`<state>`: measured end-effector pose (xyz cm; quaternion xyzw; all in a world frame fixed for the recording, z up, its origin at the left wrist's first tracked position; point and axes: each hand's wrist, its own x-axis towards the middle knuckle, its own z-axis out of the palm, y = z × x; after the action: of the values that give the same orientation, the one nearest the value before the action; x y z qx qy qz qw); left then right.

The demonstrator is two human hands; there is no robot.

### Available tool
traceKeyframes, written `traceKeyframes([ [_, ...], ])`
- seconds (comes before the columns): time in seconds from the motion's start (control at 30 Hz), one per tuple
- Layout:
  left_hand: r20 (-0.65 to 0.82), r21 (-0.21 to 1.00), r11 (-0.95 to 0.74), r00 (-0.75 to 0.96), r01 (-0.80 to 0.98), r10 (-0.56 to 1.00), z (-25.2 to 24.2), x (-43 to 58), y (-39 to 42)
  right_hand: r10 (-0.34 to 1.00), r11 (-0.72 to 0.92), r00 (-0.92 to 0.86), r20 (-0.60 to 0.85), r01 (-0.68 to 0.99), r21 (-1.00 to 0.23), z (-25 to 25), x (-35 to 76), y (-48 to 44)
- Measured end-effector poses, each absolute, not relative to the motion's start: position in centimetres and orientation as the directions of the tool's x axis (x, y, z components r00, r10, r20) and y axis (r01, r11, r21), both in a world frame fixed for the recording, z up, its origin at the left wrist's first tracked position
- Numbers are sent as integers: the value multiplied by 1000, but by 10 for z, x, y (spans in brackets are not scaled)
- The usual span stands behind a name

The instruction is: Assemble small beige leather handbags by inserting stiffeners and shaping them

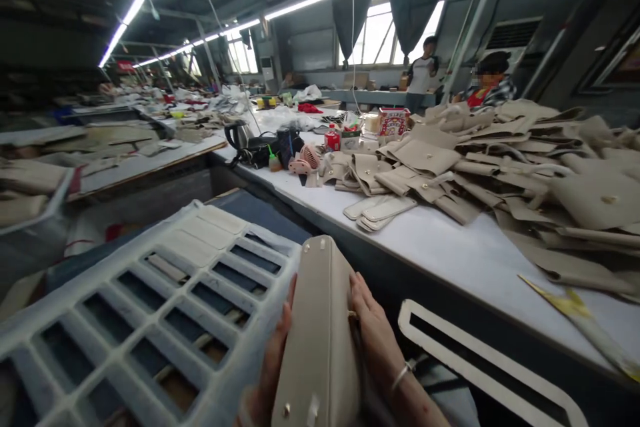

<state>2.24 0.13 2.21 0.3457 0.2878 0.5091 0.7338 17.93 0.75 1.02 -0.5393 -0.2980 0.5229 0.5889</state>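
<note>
Between my two hands is a beige leather handbag (pixel 313 340), its long narrow base with small metal feet turned up toward me. My left hand (pixel 274 353) lies along the bag's left side, partly hidden behind it. Against the right side presses my right hand (pixel 373 327), with a bracelet at the wrist and the fingers hooked over the far edge. A small metal piece shows near the right fingers. Under and beside the bag on the left is a white slatted plastic rack (pixel 173 310), with flat pale pieces (pixel 203 233) at its far end.
Right of me runs a white table (pixel 450 260) with a big heap of beige bag parts (pixel 500 160). A beige oblong frame (pixel 493 363) juts by its near edge. Farther back are a kettle (pixel 239 135), a pink fan (pixel 306 160), a red bottle (pixel 332 138) and two people.
</note>
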Motion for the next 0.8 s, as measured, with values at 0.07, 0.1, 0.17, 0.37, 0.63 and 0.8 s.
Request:
traceKeyframes([
  [0.07,-93,799,225,255,-557,962,18,26,-12,968,-103,209,-139,-173,-979,14,171,-15],
  [0.1,-104,821,210,223,-531,969,14,27,-19,976,-85,194,-101,-88,-992,17,167,-26],
  [0.17,-114,894,173,163,-413,980,6,26,-30,976,-63,213,-36,119,-991,22,160,-43],
  [0.37,-90,993,96,95,-65,991,0,27,-39,968,-62,242,65,481,-874,31,153,-57],
  [0.63,5,994,-11,60,105,998,1,35,-36,945,-83,317,83,478,-875,26,153,-52],
  [0.8,99,978,-111,76,176,992,-4,38,-35,944,-116,329,-3,326,-938,21,160,-53],
])
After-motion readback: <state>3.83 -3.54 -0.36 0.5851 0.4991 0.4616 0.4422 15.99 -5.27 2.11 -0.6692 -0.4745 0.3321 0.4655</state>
